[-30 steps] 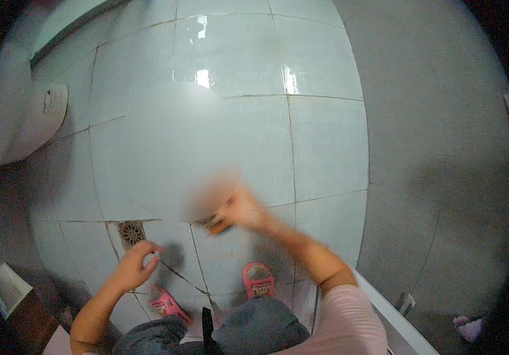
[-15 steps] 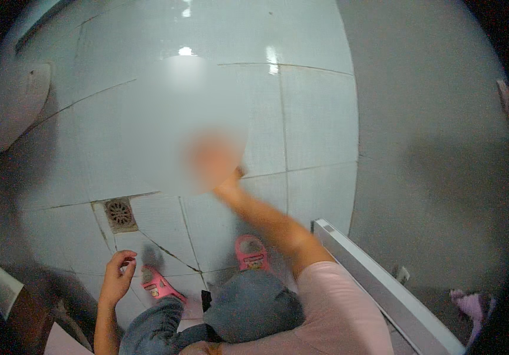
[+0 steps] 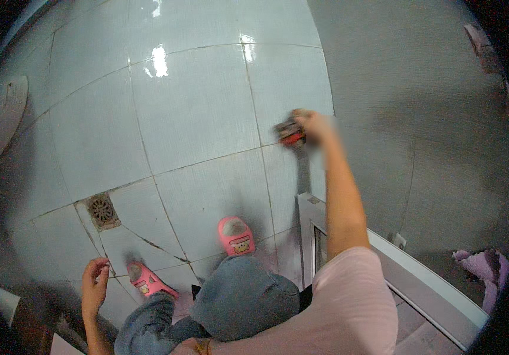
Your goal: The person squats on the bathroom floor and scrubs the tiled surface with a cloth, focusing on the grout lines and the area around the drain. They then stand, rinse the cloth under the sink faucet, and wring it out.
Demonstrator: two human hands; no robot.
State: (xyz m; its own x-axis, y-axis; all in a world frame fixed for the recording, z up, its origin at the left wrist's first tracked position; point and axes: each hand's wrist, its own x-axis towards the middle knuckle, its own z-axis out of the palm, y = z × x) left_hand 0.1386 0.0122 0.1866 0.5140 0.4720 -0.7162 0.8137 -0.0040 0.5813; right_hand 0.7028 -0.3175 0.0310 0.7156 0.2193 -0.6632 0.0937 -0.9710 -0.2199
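Observation:
My right hand [image 3: 315, 125] reaches out low over the tiled floor [image 3: 207, 112], close to the base of the grey wall. Its fingers are closed on a small dark-and-red object [image 3: 292, 135], smeared by motion; I cannot tell its kind. The object is held at the floor, near a grout line. My left hand [image 3: 95, 285] hangs at the lower left beside my pink slipper [image 3: 147, 280]. Its fingers are loosely bent, with nothing seen in them. The other pink slipper [image 3: 237, 236] stands flat on the tiles.
A square drain grate [image 3: 102, 211] lies in the floor at the left. The white door edge [image 3: 408, 272] runs along my right side by the grey wall [image 3: 396, 118]. A purple cloth [image 3: 485, 269] is at the far right, a pale curved fixture [image 3: 6, 127] at the left.
My right hand has swept right, from the middle of the floor toward the wall, and the dark-and-red object now shows in it. The view has shifted somewhat; my left hand stays low.

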